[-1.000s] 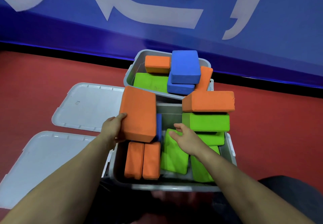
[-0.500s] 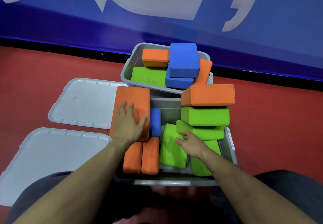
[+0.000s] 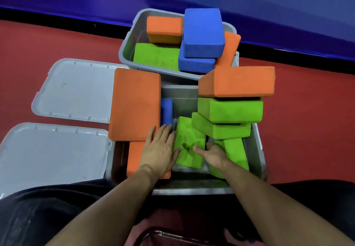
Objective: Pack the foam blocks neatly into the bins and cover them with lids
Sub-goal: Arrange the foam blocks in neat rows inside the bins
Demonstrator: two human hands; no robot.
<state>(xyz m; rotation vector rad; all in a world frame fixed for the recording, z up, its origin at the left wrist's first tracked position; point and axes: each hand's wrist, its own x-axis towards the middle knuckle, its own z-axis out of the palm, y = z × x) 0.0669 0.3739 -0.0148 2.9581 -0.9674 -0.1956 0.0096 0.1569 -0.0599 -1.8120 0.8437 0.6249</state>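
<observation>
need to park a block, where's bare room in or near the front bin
Bare: the two lids left of the front bin, and the bin's far gap beside the blue block. Crowded: its right side, stacked with green blocks.

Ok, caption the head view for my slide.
Both hands, left hand and right hand, reach a tilted green foam block inside the near grey plastic bin crowded with loose blocks.

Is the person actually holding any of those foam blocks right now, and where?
The right hand grips the tilted green block at its near right edge. The left hand lies flat against that block's left side, holding nothing.
</observation>
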